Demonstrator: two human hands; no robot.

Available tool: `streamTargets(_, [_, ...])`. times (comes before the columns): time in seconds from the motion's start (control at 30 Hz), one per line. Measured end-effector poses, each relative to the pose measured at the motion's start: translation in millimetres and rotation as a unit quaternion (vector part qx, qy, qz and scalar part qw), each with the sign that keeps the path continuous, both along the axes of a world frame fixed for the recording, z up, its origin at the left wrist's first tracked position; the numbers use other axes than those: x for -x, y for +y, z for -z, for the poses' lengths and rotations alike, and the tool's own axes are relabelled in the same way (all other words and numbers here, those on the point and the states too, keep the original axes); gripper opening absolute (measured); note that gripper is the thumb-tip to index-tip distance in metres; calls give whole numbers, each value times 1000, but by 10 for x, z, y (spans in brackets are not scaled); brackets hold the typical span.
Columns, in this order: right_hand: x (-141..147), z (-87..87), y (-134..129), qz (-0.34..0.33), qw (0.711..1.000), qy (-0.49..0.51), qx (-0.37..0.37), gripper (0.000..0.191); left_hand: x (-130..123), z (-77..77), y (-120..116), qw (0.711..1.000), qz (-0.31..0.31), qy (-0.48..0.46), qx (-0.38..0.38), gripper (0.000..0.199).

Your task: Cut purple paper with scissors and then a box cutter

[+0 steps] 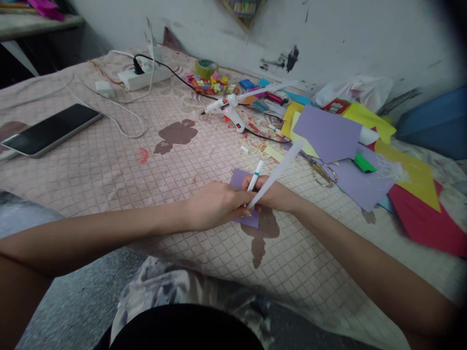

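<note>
My left hand (219, 203) is closed, its fingertips pinched on the lower end of a long white translucent strip (279, 171). The strip slants up to the right and crosses in front of my right hand (275, 193). That hand is curled around a white marker (256, 174) with a green band, its banded end pointing up. Beneath both hands lies a small purple paper piece (249, 220), partly covered by them. The marker's lower end is hidden behind my fingers.
A white glue gun (226, 111) lies beyond my hands among paper scraps. Scissors (323, 174) and coloured sheets (328, 133) are at the right. A phone (53, 129), a power strip (142, 78) and loose cables occupy the left. Green tape (206, 69) stands at the back.
</note>
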State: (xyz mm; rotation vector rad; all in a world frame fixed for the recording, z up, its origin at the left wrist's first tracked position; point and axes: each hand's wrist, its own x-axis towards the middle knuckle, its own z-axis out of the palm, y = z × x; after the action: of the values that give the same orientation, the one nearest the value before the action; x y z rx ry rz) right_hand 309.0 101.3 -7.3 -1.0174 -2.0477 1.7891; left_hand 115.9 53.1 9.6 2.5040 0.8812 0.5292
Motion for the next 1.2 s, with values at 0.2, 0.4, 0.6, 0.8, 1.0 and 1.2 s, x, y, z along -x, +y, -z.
streamTargets(0.2, [17, -6, 69, -43, 999, -1, 3, 8, 12, 12, 5, 1000, 4, 0, -5, 13])
streamTargets(0.4, [27, 30, 52, 45, 997, 63, 11, 12, 8, -5, -1, 999, -6, 31, -21, 7])
streamTargets(0.6, [-80, 19, -214, 333, 922, 183, -67, 10, 10, -18, -1, 999, -1, 36, -28, 13])
streamTargets(0.8, [-159, 38, -505, 326, 926, 120, -145, 18, 6, -24, 3, 1000, 5, 9, -12, 12])
streamTargets(1.0, [-160, 69, -551, 303, 924, 68, -221, 25, 18, -46, -11, 1000, -7, 16, 19, 14])
streamTargets(1.2, [-177, 75, -539, 271, 933, 51, -233, 23, 42, -70, 59, 992, -10, -48, 115, 11])
